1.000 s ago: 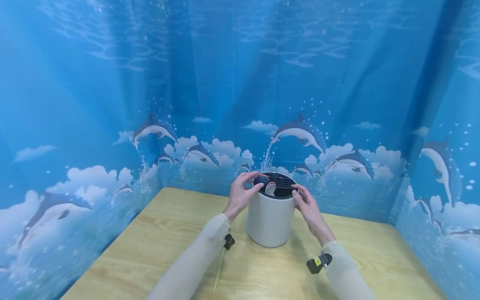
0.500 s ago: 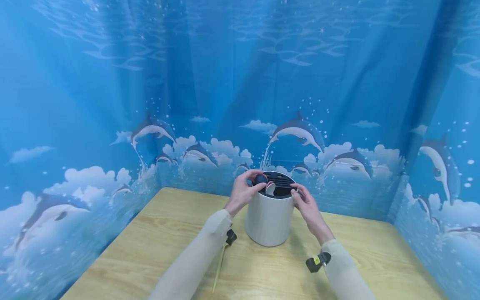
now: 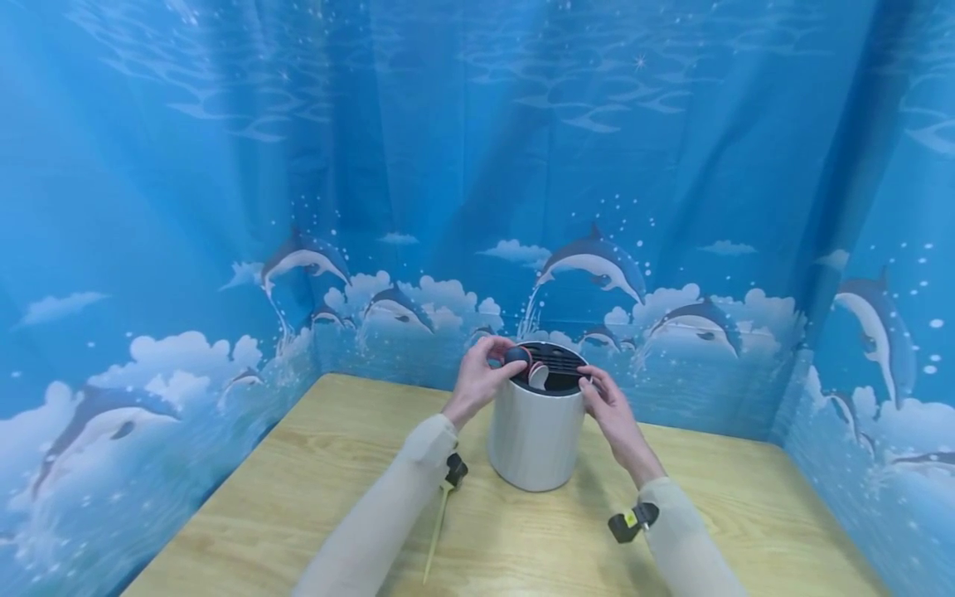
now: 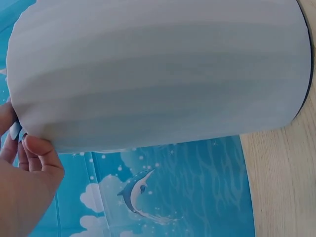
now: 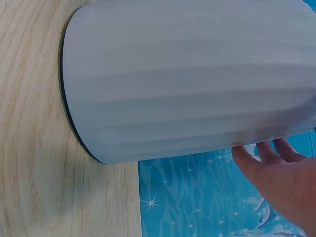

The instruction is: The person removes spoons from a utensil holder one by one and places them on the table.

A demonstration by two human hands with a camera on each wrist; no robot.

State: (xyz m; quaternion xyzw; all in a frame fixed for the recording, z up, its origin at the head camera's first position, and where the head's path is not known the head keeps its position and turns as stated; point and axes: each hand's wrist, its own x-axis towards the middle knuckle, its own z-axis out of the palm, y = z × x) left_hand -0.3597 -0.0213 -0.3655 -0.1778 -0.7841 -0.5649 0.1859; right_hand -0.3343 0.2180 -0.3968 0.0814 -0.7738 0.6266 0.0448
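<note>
The container (image 3: 534,439) stands on the table (image 3: 298,481), backdrop (image 3: 462,166) behind.

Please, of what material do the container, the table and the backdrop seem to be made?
Container: perhaps plastic, satin white; smooth, faintly fluted wall, though coated metal is possible.
Table: wood or wood-look laminate, pale, soft sheen; grain shows.
Backdrop: probably printed fabric; it hangs in folds.

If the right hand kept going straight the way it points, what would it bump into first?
Most likely the container: the right hand points up and inward at its rim and looks already against it, though exact contact is hard to judge.
</note>
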